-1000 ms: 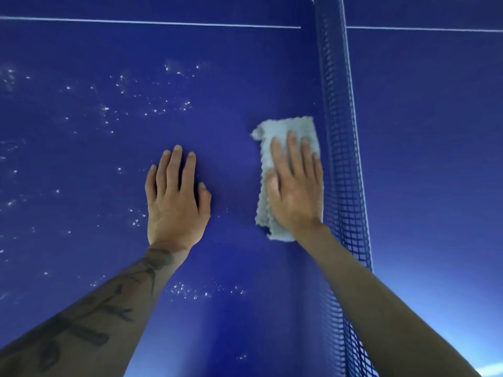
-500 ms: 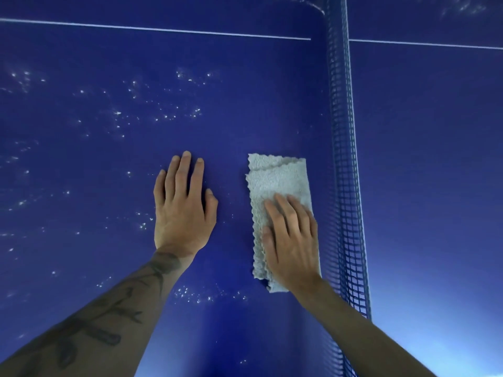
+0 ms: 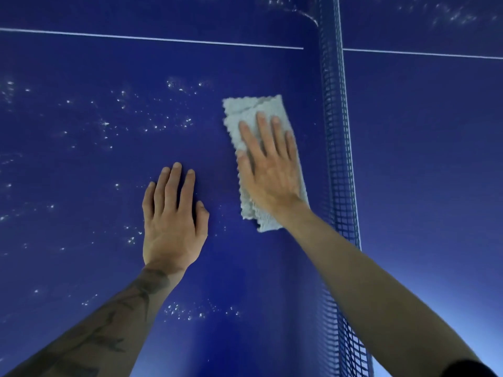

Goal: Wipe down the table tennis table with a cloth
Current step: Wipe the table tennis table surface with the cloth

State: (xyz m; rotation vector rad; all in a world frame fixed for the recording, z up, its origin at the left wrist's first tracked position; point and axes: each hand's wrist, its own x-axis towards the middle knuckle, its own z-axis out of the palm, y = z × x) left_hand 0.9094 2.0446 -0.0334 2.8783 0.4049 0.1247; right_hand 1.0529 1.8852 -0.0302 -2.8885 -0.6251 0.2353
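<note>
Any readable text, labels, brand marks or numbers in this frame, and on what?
None readable.
The table, net and cloth carry no lettering.
The white line is a plain marking.
The forearm tattoo shows dark shapes, no legible words.

Left hand [image 3: 174, 213], on a tattooed forearm [image 3: 109, 322], lies palm down, fingers straight and close together, thumb tucked alongside. Right hand [image 3: 269, 170], reaching farther forward, presses flat, palm down, its 4 fingers straight and slightly spread.
</note>
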